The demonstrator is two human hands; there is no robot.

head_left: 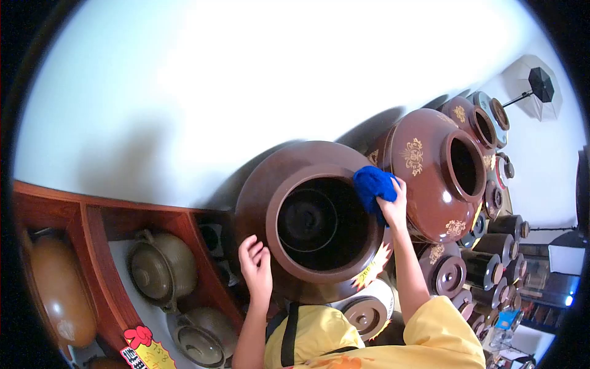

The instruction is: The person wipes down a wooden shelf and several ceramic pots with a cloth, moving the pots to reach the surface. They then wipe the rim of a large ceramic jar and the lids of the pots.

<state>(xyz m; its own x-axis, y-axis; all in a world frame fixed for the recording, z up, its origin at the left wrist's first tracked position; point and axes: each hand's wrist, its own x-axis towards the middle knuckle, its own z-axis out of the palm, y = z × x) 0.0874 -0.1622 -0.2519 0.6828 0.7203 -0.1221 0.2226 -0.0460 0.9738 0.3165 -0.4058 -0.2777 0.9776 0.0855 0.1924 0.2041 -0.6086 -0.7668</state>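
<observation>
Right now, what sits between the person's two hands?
In the head view, the big brown jar fills the stretch: left hand on its side, right hand pressing a blue cloth on its rim.

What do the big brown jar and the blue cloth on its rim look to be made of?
Jar: most likely glazed ceramic, going by its smooth brown surface with soft highlights and thick rolled rim. Cloth: soft fabric, perhaps microfibre, matte and bunched under the right hand. The left hand rests on the jar's side.
</observation>
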